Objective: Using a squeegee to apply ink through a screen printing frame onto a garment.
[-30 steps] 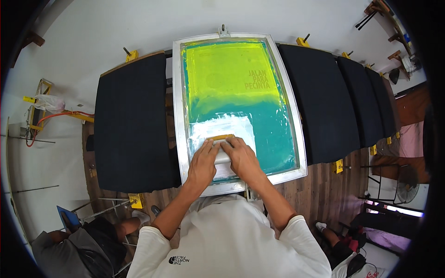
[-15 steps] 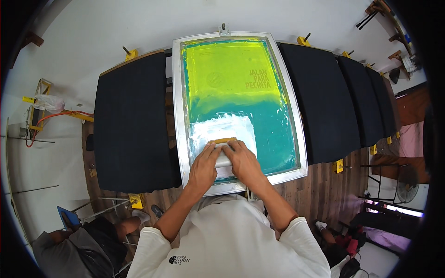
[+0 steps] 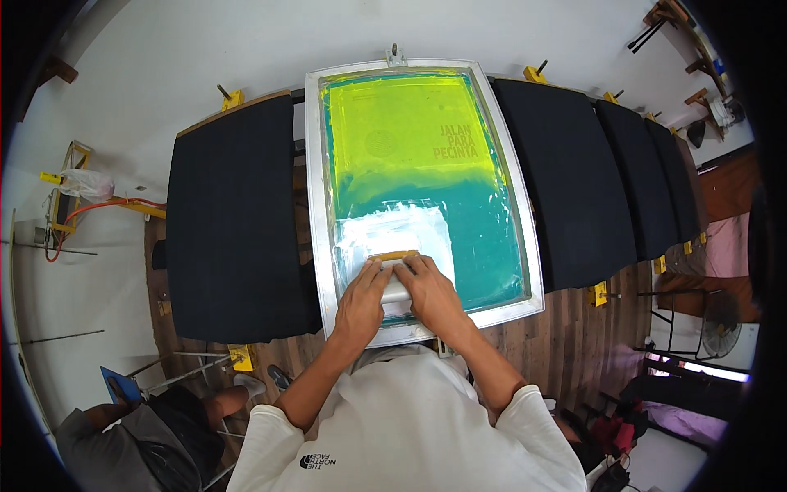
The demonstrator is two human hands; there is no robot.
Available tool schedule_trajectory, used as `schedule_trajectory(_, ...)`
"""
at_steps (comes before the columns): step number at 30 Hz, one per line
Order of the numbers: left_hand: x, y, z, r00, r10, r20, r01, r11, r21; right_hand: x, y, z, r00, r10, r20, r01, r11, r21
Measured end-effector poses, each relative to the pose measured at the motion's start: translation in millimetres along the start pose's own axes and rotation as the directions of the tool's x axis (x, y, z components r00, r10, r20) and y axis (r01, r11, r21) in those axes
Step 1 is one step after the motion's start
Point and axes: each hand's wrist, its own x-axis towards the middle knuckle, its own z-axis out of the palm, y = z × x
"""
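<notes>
Head: squeegee (image 3: 396, 290) partly under hands (image 3: 359, 302) (image 3: 436, 297)

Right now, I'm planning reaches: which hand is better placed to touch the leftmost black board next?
Probably the left hand, nearer that board than the right hand; both hold the squeegee.

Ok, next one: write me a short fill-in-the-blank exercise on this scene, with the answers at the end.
1. The left grip and right grip together hold ____ squeegee.
2. The patch just beyond the squeegee is ____, unlike the yellow-green far area.
3. One dark board lies on the frame's ____ side; several lie opposite.
4. The clamp at that board's near end is ____.

Missing words: one; white; left; yellow.
</notes>
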Motion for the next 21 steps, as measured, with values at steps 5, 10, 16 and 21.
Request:
schedule_trajectory(5, -2, 0, -1, 1.000, -0.008, 0.013, 0.008, 1.000, -0.019, -2, -3, -1, 0.999, 0.003, 0.032, -0.003, 1.000, 0.004)
schedule_trajectory(10, -5, 3, -2, 0.999, -0.006, 0.031, 0.007, 1.000, -0.025, -4, -5, -8, 0.998, 0.012, 0.069, -0.014, 1.000, 0.027)
schedule_trajectory(16, -10, 4, 3, 1.000, 0.002, -0.011, -0.002, 1.000, 0.007, -15, -2, 7, 0.998, -0.040, -0.042, 0.038, 0.999, -0.039)
schedule_trajectory(21, -14, 6, 5, 1.000, -0.005, -0.030, 0.005, 1.000, -0.001, -16, -4, 7, 1.000, 0.014, 0.020, -0.014, 1.000, 0.007)
